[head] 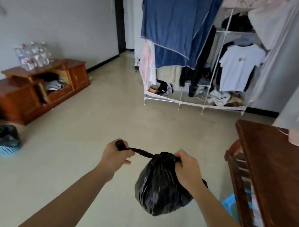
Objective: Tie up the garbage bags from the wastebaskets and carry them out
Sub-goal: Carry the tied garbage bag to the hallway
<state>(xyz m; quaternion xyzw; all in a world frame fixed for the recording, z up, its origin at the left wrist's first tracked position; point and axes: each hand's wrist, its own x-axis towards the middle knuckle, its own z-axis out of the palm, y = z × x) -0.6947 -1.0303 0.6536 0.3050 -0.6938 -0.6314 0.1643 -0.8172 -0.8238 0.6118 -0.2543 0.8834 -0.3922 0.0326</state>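
Observation:
A full black garbage bag hangs in the air in front of me, its top gathered into a knot. My left hand grips one twisted end of the bag and holds it stretched out to the left. My right hand grips the bag's neck at the knot. A blue wastebasket lined with another black bag stands on the floor at the left. A second blue wastebasket shows partly at the right, beside the brown table.
A brown wooden table fills the right foreground. A low wooden cabinet with water bottles on top stands along the left wall. An open cloth wardrobe stands ahead, with a dark doorway to its left. Pale floor lies between them.

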